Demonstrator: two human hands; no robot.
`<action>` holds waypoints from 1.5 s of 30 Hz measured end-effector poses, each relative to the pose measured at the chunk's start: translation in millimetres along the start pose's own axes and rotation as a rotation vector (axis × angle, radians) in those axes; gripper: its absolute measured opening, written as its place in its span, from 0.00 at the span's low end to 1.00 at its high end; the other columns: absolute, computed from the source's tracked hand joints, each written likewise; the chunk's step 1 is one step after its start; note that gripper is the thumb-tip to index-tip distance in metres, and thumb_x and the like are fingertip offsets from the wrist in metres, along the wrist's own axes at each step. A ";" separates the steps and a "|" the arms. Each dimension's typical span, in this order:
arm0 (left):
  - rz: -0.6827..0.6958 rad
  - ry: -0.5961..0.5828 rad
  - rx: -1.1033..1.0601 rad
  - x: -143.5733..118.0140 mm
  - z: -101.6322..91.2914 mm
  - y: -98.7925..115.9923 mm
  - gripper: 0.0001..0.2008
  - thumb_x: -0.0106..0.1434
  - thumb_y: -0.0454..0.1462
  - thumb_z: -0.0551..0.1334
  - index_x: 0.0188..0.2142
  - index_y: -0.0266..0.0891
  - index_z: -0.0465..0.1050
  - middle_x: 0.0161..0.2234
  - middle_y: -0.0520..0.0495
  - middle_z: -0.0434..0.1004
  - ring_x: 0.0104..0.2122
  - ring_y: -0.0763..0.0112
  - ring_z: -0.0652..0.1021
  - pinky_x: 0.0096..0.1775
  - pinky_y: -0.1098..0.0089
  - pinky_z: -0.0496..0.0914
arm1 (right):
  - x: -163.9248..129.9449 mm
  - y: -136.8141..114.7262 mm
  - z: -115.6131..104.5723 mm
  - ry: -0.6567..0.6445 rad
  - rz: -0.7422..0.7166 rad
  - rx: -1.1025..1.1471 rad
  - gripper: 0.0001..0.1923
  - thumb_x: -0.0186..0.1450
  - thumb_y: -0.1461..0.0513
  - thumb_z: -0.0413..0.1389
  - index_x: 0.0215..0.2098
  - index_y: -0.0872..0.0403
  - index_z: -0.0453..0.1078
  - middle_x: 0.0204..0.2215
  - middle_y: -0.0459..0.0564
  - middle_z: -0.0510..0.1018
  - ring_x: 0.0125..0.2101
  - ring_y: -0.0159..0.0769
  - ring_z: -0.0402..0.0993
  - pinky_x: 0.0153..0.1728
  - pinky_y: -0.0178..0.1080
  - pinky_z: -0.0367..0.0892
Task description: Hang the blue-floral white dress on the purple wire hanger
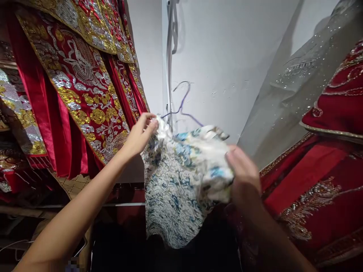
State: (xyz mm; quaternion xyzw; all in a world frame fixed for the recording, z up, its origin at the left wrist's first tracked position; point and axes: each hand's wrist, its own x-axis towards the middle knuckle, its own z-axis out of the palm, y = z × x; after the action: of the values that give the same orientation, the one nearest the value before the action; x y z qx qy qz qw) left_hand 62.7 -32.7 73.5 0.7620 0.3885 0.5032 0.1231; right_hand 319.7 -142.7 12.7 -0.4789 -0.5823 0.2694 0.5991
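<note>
Fingers (150, 122) pinch white-blue patterned garment (181, 181) — crumpled, hanging.

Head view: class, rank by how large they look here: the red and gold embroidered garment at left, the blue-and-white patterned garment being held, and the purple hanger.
1. Red and gold embroidered garment, largest, though cut off by the frame.
2. Blue-and-white patterned garment.
3. Purple hanger, smallest; partly hidden in the garment.

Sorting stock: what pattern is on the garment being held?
Blue cloud-like swirls on white brocade garment, head view.
</note>
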 end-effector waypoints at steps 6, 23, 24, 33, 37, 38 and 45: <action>-0.348 -0.643 -0.173 -46.2 3.9 18.4 0.12 0.60 0.44 0.58 0.29 0.39 0.73 0.30 0.46 0.77 0.31 0.63 0.77 0.34 0.66 0.71 | -66.5 4.3 46.0 -0.838 -0.268 -0.151 0.37 0.61 0.49 0.61 0.64 0.49 0.57 0.56 0.57 0.69 0.50 0.49 0.72 0.51 0.46 0.68; -0.294 -0.208 0.097 5.1 -58.8 -27.9 0.25 0.62 0.49 0.61 0.54 0.38 0.74 0.26 0.45 0.79 0.19 0.70 0.71 0.24 0.69 0.65 | -104.0 130.0 31.1 -0.400 0.272 0.136 0.29 0.70 0.48 0.49 0.67 0.45 0.54 0.53 0.56 0.71 0.44 0.43 0.74 0.49 0.48 0.68; -0.332 -0.207 0.026 18.2 -48.8 -32.1 0.25 0.60 0.47 0.63 0.53 0.36 0.75 0.25 0.45 0.79 0.19 0.70 0.71 0.24 0.69 0.66 | -113.0 143.1 28.3 -0.387 0.305 0.117 0.30 0.69 0.48 0.49 0.66 0.45 0.54 0.52 0.56 0.72 0.44 0.44 0.74 0.50 0.49 0.68; -0.429 -0.420 -0.245 78.6 -4.0 -37.6 0.13 0.56 0.36 0.69 0.42 0.40 0.83 0.34 0.40 0.83 0.27 0.64 0.78 0.27 0.65 0.71 | -128.8 183.1 1.0 -0.342 0.454 0.097 0.31 0.65 0.45 0.53 0.63 0.47 0.60 0.44 0.54 0.79 0.47 0.49 0.76 0.53 0.50 0.65; -0.514 -0.494 -0.290 69.7 -4.1 -39.7 0.18 0.56 0.38 0.68 0.47 0.40 0.81 0.27 0.41 0.81 0.22 0.65 0.77 0.23 0.67 0.68 | -109.3 160.2 23.0 -0.370 0.408 0.182 0.29 0.66 0.43 0.52 0.58 0.51 0.65 0.41 0.55 0.79 0.42 0.46 0.76 0.47 0.47 0.68; -0.519 -0.514 -0.318 68.2 -4.9 -41.6 0.19 0.57 0.39 0.68 0.49 0.40 0.80 0.27 0.41 0.81 0.22 0.65 0.77 0.22 0.67 0.67 | -101.5 153.0 32.4 -0.359 0.393 0.185 0.29 0.66 0.42 0.52 0.55 0.52 0.67 0.40 0.55 0.79 0.40 0.44 0.76 0.45 0.45 0.69; -0.376 -0.622 -0.318 72.3 -11.1 -53.0 0.17 0.60 0.38 0.65 0.49 0.40 0.79 0.37 0.38 0.84 0.39 0.61 0.81 0.32 0.67 0.72 | -12.2 123.2 101.8 -0.268 0.469 -0.145 0.33 0.67 0.39 0.42 0.21 0.53 0.70 0.18 0.50 0.73 0.22 0.38 0.70 0.30 0.39 0.66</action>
State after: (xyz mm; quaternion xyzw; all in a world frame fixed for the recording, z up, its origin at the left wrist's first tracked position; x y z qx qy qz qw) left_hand 42.2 52.2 96.6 0.7650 0.3825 0.2711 0.4415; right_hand 249.2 -78.1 -116.0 -0.6024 -0.5472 0.4193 0.4022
